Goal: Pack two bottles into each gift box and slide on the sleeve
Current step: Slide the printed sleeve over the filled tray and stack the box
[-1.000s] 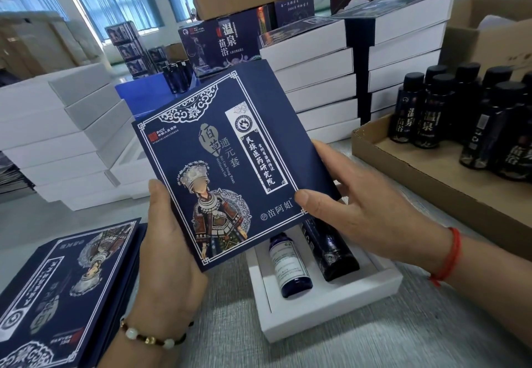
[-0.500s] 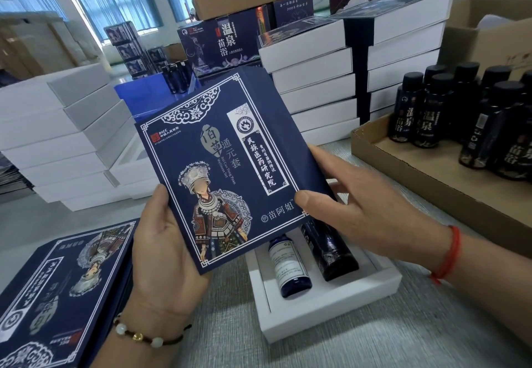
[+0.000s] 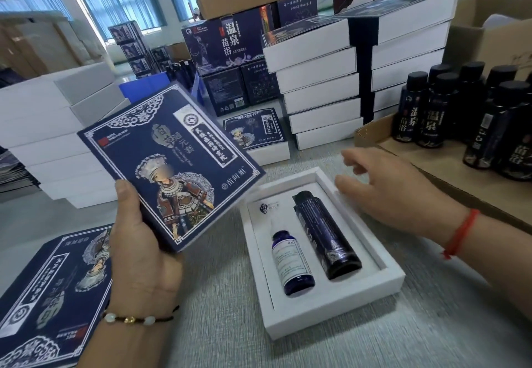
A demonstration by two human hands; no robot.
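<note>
Now the left hand (image 3: pixel 138 241) alone is gripping the sleeve (image 3: pixel 169 163); the right hand (image 3: pixel 394 192), released and spread, is reaching toward the filled gift box (image 3: pixel 339 318).

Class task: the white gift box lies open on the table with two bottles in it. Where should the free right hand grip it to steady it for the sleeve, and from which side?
Probably grip the white gift box by its long right wall, coming from the right where the right hand hovers. That wall is bare and straight, and the left hand holds the sleeve on the other side.
</note>
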